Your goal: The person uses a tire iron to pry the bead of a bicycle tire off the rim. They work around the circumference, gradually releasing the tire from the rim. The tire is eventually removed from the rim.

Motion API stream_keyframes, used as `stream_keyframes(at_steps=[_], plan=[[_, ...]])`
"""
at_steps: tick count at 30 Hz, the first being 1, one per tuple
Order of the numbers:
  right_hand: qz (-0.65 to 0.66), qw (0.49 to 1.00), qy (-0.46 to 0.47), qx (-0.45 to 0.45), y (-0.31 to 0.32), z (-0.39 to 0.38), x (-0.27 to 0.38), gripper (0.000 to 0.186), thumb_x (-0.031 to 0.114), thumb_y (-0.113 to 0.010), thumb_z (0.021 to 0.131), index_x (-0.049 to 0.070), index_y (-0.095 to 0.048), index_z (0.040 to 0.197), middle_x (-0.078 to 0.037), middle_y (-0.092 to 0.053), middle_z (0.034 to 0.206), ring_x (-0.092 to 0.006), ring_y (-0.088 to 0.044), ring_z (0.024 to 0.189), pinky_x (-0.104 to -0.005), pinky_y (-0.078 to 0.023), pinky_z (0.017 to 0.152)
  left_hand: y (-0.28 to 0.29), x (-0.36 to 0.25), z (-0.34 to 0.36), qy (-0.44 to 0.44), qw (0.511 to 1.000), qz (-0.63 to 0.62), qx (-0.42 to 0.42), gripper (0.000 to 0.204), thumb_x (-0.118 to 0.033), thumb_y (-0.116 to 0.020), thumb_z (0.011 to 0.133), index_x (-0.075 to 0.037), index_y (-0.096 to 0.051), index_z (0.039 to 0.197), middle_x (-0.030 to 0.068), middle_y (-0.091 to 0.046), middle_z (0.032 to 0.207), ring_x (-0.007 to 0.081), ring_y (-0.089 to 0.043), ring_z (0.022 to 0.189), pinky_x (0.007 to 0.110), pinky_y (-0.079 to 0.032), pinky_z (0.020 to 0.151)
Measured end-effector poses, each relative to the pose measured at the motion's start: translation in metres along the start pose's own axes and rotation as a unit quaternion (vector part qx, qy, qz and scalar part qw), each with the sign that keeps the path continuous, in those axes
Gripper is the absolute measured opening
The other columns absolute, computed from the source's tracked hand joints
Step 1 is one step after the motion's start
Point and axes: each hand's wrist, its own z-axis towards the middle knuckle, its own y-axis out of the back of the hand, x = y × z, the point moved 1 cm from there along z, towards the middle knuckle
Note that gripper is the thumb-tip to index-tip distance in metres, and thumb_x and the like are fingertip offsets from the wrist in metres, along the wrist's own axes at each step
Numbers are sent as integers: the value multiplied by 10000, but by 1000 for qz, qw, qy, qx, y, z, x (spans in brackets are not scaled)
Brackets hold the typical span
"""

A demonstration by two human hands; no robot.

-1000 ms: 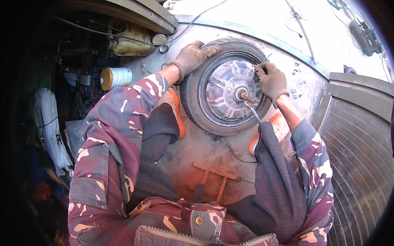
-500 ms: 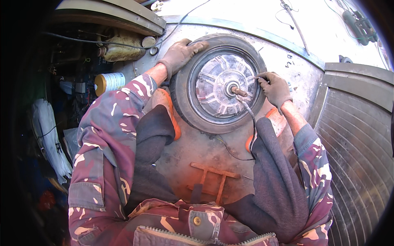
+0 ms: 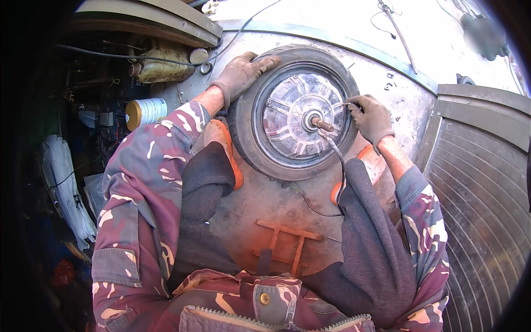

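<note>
A wheel with a black tyre [image 3: 243, 138] and a silver hub motor [image 3: 282, 113] lies with its hub facing up. A threaded axle [image 3: 322, 123] sticks out of its centre, and a cable [image 3: 336, 148] runs from beside it toward my right leg. My left hand [image 3: 239, 76], in a brown glove, rests on the tyre's upper left with its fingers stretched over the sidewall. At the right side of the rim, my gloved right hand [image 3: 371, 119] is closed in a pinch. A thin tip shows at its fingertips, too small to name.
Between my legs lies a rusty metal frame [image 3: 290, 235]. To the left are a tub with a yellow lid [image 3: 146, 113], a dirty plastic bottle [image 3: 166, 65] and a white bundle [image 3: 67, 188]. A ribbed metal panel [image 3: 481, 205] stands on the right. Behind the wheel runs a metal strip [image 3: 332, 40].
</note>
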Motion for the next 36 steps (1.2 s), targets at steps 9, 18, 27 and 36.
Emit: stream_keyframes(at_steps=[9,18,27,36], plan=[[-122,988,94,-22,-1,-1,0,189,299,-693,1019,197,-816,1119,-58,-765,1115,-294,-753,1042,-434,-584,935,1,-2,1,1,1000,-7,-1,419,-254,-469,1145,-309,-596,1541,204,-642,1342,354,-690,1228,416,-576,1062],[-250,941,224,-40,4,6,1,107,188,-701,934,183,-796,985,-65,-765,1014,-293,-759,982,-465,-563,901,-2,3,-3,-69,993,88,-25,448,-189,-479,1123,-299,-595,1541,211,-646,1342,392,-695,1208,431,-574,1066],[-276,930,239,-42,7,2,13,118,147,-683,937,162,-797,962,-51,-764,997,-276,-751,997,-463,-556,915,-2,6,-4,-83,988,127,-42,436,-197,-483,1134,-313,-606,1535,207,-641,1341,379,-700,1194,425,-578,1050],[-259,935,239,-37,7,5,11,119,164,-691,913,169,-804,947,-52,-767,978,-273,-748,1003,-471,-541,928,-3,8,-4,-58,995,80,-28,444,-210,-476,1137,-331,-595,1547,209,-638,1346,388,-683,1223,428,-563,1071]])
